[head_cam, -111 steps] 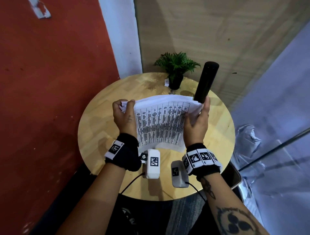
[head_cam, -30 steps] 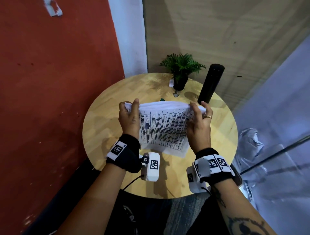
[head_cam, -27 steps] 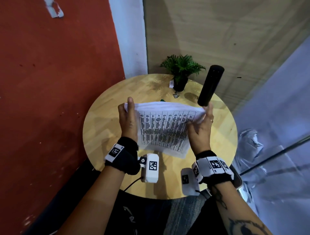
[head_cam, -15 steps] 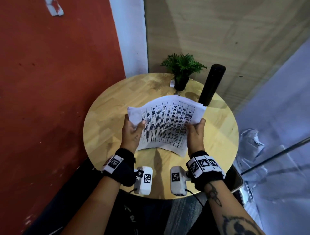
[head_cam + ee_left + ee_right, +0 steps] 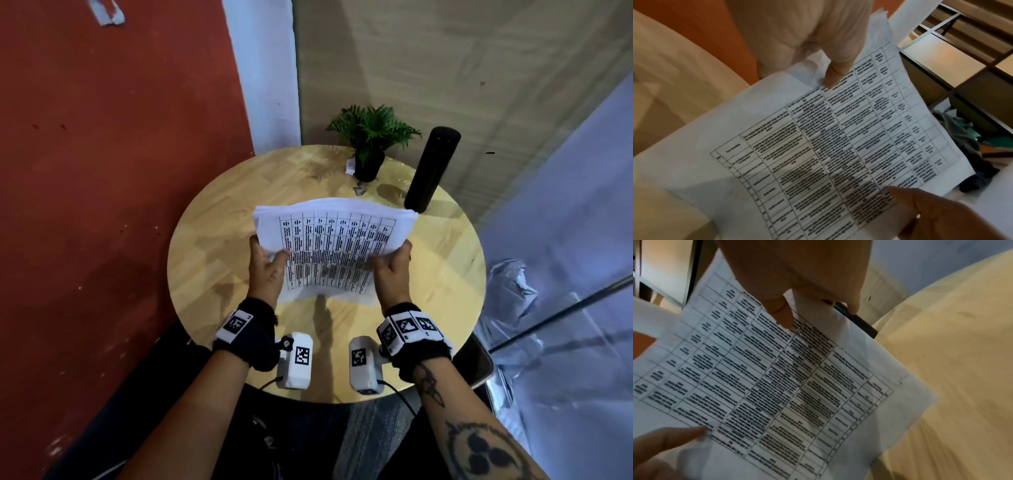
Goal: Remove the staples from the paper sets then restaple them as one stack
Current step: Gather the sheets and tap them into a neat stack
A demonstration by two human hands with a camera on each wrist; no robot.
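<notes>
The paper stack [image 5: 334, 246] is white, several sheets thick, its top page a printed table. The left hand [image 5: 265, 270] and right hand [image 5: 392, 269] pinch its side edges above the round wooden table [image 5: 212, 246].

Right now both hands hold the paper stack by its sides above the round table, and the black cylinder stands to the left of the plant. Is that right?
Not quite. The black cylinder stands to the right of the plant, as the head view shows. The rest holds: the left hand and right hand hold the paper stack by its sides above the round table.
</notes>
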